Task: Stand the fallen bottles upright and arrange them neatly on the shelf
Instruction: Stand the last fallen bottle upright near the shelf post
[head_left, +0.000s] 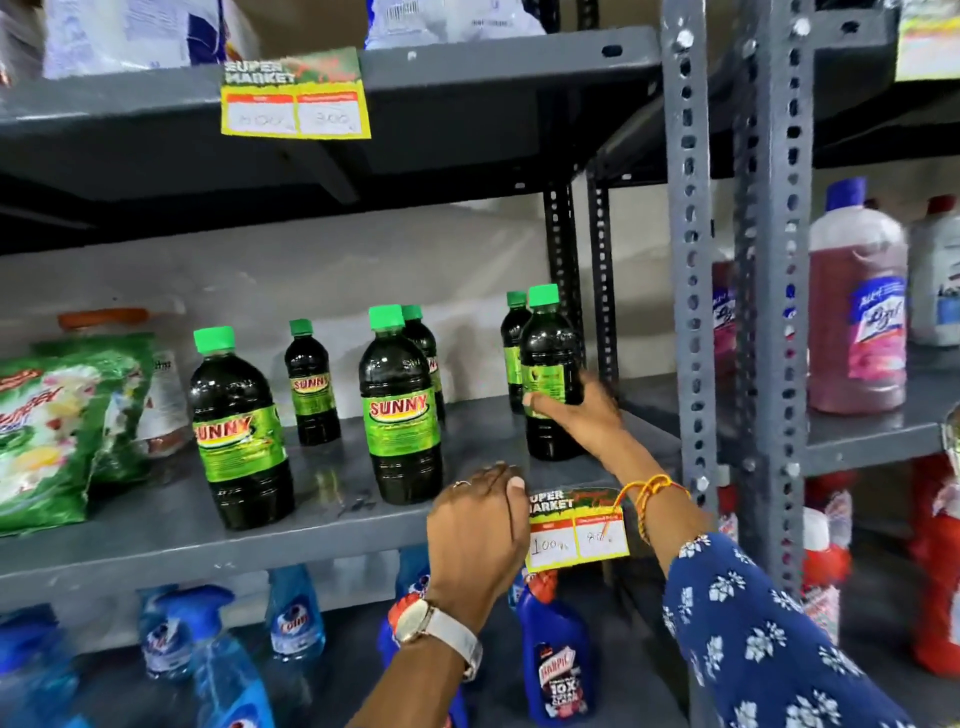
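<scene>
My right hand (576, 410) has its grip wrapped around the label of the rightmost bottle (550, 374), thumb across the front, fingers curled behind; the bottle stands upright near the right end of the shelf (156, 540), close to the slotted upright post (693, 312). My left hand (475, 525) rests on the shelf's front edge, fingers curled over the lip and holding nothing. I judge the job nearly finished: every dark, green-capped bottle I can see is standing, none lying down. There are three in the front, the left bottle (239, 431), the middle bottle (400, 410) and the one in my grip, and three smaller-looking ones stand behind them (310, 384) (423, 338) (514, 338). What is left, I think, is tidying: the gaps are uneven, and the label of the bottle I hold is turned partly sideways, while the others face forward. Those labels read "SUNNY" in red and yellow on green. The price tag (576, 527) beside my left hand says "SUPER MARKET" with "100" handwritten; its second figure is too scrawled to read. A like tag (296, 96) hangs on the shelf above. To the left lies a green detergent pouch (52, 431) whose name I cannot make out. Below, blue spray bottles (296, 618) read "Colin" and a blue bottle (561, 660) reads "Harpic 10X"; on the next rack a pink bottle (857, 317) reads "Lizol".
</scene>
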